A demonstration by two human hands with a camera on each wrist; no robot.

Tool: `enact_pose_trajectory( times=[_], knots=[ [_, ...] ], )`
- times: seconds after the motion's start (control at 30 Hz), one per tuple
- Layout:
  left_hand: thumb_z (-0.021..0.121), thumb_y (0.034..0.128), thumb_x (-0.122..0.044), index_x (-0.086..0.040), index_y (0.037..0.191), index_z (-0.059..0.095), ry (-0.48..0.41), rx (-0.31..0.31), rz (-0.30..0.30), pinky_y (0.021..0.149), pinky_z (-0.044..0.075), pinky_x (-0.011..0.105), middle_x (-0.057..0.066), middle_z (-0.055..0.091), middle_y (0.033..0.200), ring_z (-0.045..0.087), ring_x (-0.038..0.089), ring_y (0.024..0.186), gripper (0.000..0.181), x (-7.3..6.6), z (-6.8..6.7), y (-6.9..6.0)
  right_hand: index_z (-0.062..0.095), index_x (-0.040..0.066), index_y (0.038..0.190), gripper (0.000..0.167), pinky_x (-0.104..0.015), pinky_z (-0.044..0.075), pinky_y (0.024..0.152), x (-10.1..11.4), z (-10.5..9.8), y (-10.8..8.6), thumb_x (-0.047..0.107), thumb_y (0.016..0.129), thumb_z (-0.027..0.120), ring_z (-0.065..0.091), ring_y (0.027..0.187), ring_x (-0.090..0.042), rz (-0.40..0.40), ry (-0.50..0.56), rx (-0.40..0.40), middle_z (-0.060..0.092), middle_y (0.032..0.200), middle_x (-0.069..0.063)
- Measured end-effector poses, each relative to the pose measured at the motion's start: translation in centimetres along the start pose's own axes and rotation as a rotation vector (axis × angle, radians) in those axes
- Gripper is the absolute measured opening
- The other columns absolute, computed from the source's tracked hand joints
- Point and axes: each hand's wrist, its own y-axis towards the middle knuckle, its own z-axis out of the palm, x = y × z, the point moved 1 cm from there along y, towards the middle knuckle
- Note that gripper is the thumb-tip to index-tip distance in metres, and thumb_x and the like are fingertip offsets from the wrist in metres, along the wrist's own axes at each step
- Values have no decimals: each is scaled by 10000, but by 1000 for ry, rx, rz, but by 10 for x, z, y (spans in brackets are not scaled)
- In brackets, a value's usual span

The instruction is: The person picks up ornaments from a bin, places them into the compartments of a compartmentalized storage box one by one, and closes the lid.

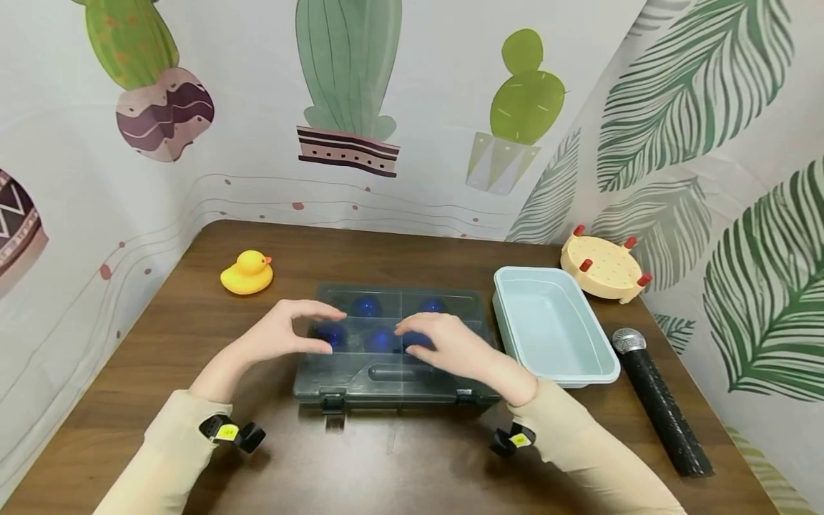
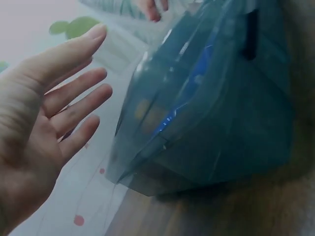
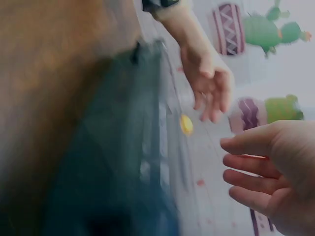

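A dark translucent plastic case (image 1: 380, 390) lies flat in the middle of the table, its lid down. Several blue balls (image 1: 368, 306) show through the lid. My left hand (image 1: 277, 332) hovers over the case's left part, thumb and fingers spread apart and holding nothing. Above the right part is my right hand (image 1: 453, 347), its fingers loosely bent with nothing between them. In the left wrist view a gap separates the left hand (image 2: 44, 113) from the case (image 2: 231, 128). The right wrist view is blurred, but the right hand (image 3: 275, 172) appears apart from the case (image 3: 108, 157).
A yellow rubber duck (image 1: 247, 272) sits at the back left. Right of the case stands a pale blue plastic basin (image 1: 547, 322). Beyond it, a cream round piece with red pegs (image 1: 605, 265) is at the back right corner. A black microphone (image 1: 659, 400) lies along the right edge.
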Motion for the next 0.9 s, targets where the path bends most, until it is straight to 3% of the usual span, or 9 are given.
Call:
enact_pose_trajectory(
  times=[0.1,0.2,0.33,0.6,0.73,0.9],
  knots=[
    [862,734,-166,-55,1176,708,10,82,45,1011,422,193,65,705,1206,615,98,1174,481,-5,1,-4,685,71,1170,263,-368,501,988,14,14,7,135,915,686,626,1170,-211,-50,4,-16,682,1229,-65],
    [874,711,-206,-74,1177,718,14,150,52,1035,378,160,55,690,1238,591,133,1230,508,-5,2,-9,682,72,1189,284,-355,490,1006,28,26,13,177,925,682,611,1200,-202,-86,8,-6,665,1269,-74],
    [874,693,-283,-111,1192,719,32,182,60,1044,344,129,52,678,1258,565,174,1266,550,-3,5,-17,671,80,1227,340,-348,464,1039,43,42,18,244,929,681,569,1261,-200,-106,11,18,630,1332,-73],
    [879,679,-303,-148,1079,774,114,96,94,982,401,106,56,726,1150,655,192,1138,442,-7,14,-32,671,81,1243,392,-329,412,1090,55,72,16,302,920,690,535,1301,-190,-79,62,-15,621,1346,-52],
    [876,688,-314,-170,1028,791,146,59,82,947,445,129,43,741,1103,685,201,1077,379,-6,17,-39,656,84,1270,419,-331,408,1094,53,79,13,310,919,688,523,1312,-189,-55,74,-40,611,1361,-43],
    [875,692,-313,-184,1009,796,116,42,47,948,445,134,21,745,1088,686,208,1074,351,-3,21,-43,651,86,1279,430,-328,412,1090,52,83,11,300,910,699,525,1309,-187,-53,78,-63,610,1363,-37]
  ],
)
